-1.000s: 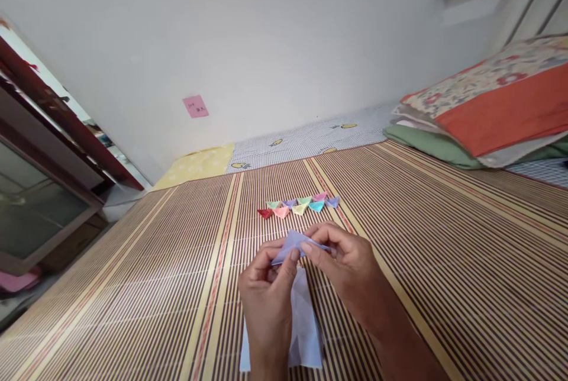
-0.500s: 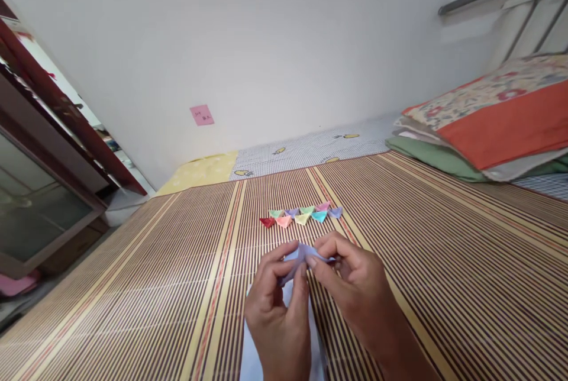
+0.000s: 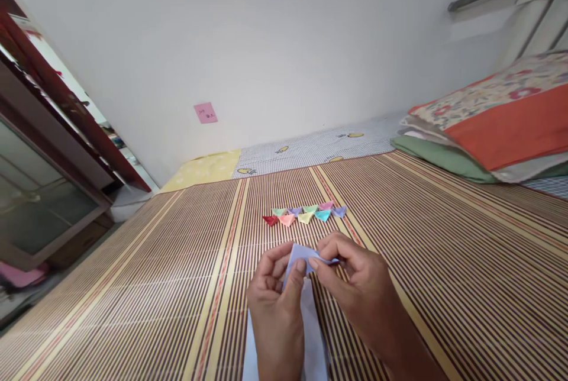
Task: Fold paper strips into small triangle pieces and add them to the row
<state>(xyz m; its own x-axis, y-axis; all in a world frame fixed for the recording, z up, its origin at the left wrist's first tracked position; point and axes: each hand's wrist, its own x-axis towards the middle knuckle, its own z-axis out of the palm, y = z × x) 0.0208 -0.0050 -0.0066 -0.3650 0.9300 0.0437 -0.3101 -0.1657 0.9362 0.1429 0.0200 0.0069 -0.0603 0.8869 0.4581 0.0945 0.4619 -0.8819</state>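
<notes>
A small piece of lavender paper (image 3: 303,254), partly folded, is held up between both hands. My left hand (image 3: 280,292) pinches its left side, with the thumb on the near face and the fingers behind. My right hand (image 3: 355,271) grips the right end between thumb and index finger. Beneath my left hand lies a pale blue sheet (image 3: 314,333), partly covered by the wrist. Beyond the hands, several small folded paper triangles lie in two rows, among them a red one (image 3: 270,220), a yellow one (image 3: 306,218) and a turquoise one (image 3: 323,215).
A striped bamboo mat (image 3: 146,274) covers the surface. Folded bedding with an orange and floral cover (image 3: 510,120) is stacked at the right. A pink note (image 3: 206,112) sticks to the white wall. At the left stands a glass-fronted cabinet (image 3: 39,197).
The lavender paper has turned so a flatter face shows, with one corner pointing up. My left thumb has shifted on it. The view has swung slightly left.
</notes>
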